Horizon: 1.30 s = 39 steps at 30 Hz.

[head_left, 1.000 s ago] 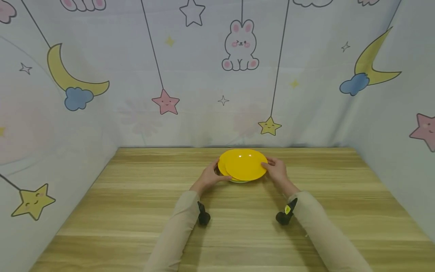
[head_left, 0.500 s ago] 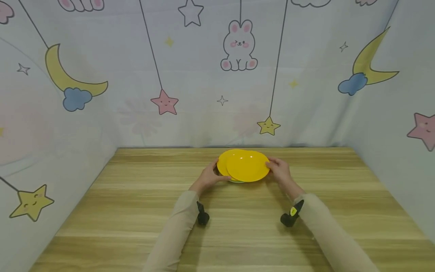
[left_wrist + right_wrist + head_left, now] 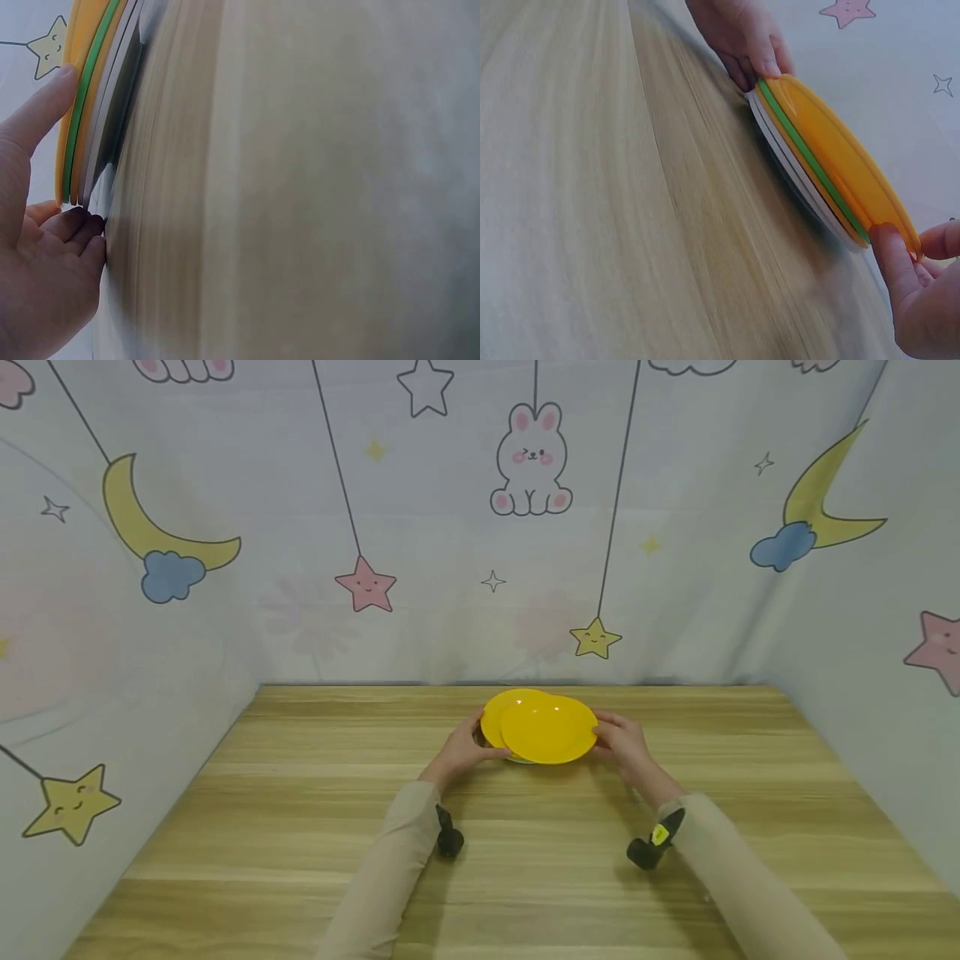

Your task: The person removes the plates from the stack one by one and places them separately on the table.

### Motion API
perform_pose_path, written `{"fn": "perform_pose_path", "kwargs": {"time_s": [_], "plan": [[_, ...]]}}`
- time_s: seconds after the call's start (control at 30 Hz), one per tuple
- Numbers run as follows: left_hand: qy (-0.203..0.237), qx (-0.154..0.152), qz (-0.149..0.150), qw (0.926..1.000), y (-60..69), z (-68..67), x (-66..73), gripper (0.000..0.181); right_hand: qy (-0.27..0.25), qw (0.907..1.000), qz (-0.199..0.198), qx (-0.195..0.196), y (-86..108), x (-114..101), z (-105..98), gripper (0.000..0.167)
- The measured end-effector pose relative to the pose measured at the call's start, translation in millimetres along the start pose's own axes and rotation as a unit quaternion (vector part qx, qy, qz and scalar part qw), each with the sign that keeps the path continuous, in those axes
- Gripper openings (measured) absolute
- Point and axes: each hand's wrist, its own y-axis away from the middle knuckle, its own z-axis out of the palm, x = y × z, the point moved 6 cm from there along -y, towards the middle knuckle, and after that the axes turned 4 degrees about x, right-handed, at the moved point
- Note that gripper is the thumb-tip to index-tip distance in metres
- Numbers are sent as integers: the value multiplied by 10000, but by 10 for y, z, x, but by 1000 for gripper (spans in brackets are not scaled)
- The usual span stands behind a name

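Note:
A stack of plates lies near the table's back edge, its top yellow plate (image 3: 551,731) shifted right over another yellow plate (image 3: 492,720). From the side, the right wrist view shows a green plate (image 3: 810,154) and white plates (image 3: 799,176) lower in the stack. The left hand (image 3: 459,752) grips the stack's left side, thumb on the rim and fingers at the lower edge; the same hand (image 3: 45,247) is close up in the left wrist view. At the right, the right hand (image 3: 624,747) pinches the top plate's rim between thumb and fingers (image 3: 941,240).
The wooden table (image 3: 540,877) extends toward the front and both sides. Behind it hangs a pale curtain (image 3: 442,635) printed with stars, moons and a rabbit. A small black device (image 3: 450,839) is on the left wrist, another (image 3: 651,847) on the right.
The right hand has moved a little to the right with the top yellow plate, showing more of the yellow plate beneath. The left hand has stayed at the stack's left side.

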Motion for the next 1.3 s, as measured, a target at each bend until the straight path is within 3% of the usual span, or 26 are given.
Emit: {"fn": "perform_pose_path", "kwargs": {"time_s": [0.4,0.67,1.3], "plan": [[31,-25,40,10000,1,4,-16,85,-484,9988,61,-35,107,14,16,48],[29,-19,-95,9999,4,5,-40,87,-630,9979,118,70,147,29,9,49],[-18,-47,-210,9998,9,8,-24,89,-1013,9937,313,352,228,-72,-183,52]]}}
